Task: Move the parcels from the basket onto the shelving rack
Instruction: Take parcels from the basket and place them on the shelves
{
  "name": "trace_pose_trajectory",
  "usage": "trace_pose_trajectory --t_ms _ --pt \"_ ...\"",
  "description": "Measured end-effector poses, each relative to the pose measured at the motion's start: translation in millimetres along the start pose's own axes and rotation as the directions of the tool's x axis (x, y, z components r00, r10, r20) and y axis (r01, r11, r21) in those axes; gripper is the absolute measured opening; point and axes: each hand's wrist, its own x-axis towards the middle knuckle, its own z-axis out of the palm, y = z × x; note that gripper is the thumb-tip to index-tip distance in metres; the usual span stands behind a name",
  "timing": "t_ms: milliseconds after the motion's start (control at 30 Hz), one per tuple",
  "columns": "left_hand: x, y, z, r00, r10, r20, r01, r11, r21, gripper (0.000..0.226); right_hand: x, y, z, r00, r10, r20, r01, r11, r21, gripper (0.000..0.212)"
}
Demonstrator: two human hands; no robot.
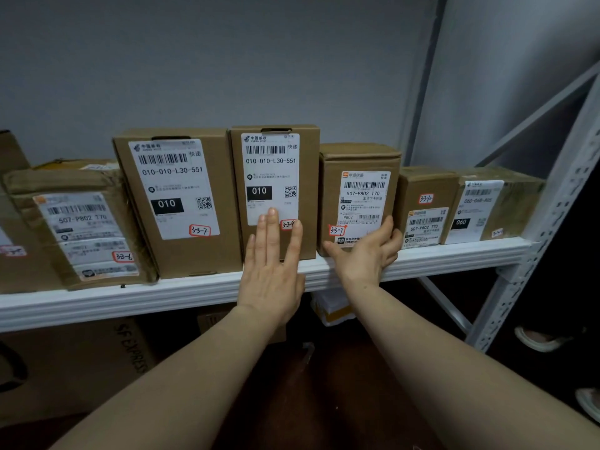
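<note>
Pressing flat on the front of the 3-3-8 box (276, 170), the left hand (272, 254) has its fingers straight and slightly spread, and it holds nothing. Its fingertips reach the lower edge of the white label. The right hand (367, 251) grips the 3-3-9 box (357, 196) at its lower right corner, with the fingers curled round the right side and the thumb lying along the bottom front edge.

Both boxes stand upright on the white shelf (130, 297) of the rack (561, 203), close side by side. The 3-3-8 box is the taller of the two. To its left stands the 3-3-7 box (175, 196), tilted a little to the left. Further left is the taped 3-3-6 box (74, 222), which also leans. Right of the 3-3-9 box sits the lower 3-3-10 box (425, 196), touching a taped box (493, 203) at the end of the row near the rack's upright.

Under the shelf, a large carton (81, 362) marked SF EXPRESS sits in shadow, and a small white-and-yellow parcel (331, 310) shows between the forearms. A pale shoe (535, 339) is on the floor at the right. A grey wall is behind the row.
</note>
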Motion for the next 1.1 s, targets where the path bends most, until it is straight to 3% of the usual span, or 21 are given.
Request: trace_pose_trajectory --t_ms 200,333,500,867,1000,1100 --pt "-0.4 4.2 -7.1 0.995 -0.010 0.096 0.011 1.000 -0.005 0.101 -4.3 -0.6 -4.0 1.000 -0.026 -0.001 0.026 0.999 -0.031 0.112" --pt "-0.3 8.5 -23.2 0.970 -0.016 0.242 0.014 1.000 0.009 0.085 -15.4 -1.8 -6.2 0.996 -0.088 0.008 0.089 0.994 -0.065 0.109" --pt "-7.1 6.3 -39.7 0.962 -0.028 0.270 0.026 1.000 0.013 0.082 -35.0 -9.3 -9.1 0.974 -0.208 0.087 0.217 0.971 -0.104 0.100" --pt "-15.1 -7.3 -61.1 0.962 0.024 0.274 -0.017 1.000 -0.026 0.082 -59.6 -37.1 -7.8 0.941 -0.290 0.176 0.310 0.946 -0.097 0.076" --pt "-28.2 -26.1 -62.2 1.000 0.010 -0.026 -0.011 0.999 -0.047 0.093 -76.0 -40.2 -1.8 0.904 -0.384 0.187 0.407 0.908 -0.103 0.063" --pt "-40.9 -46.5 -61.5 0.964 -0.225 -0.138 0.204 0.967 -0.156 0.089 -89.9 -43.6 13.3 0.892 -0.427 0.146 0.441 0.894 -0.079 0.047"
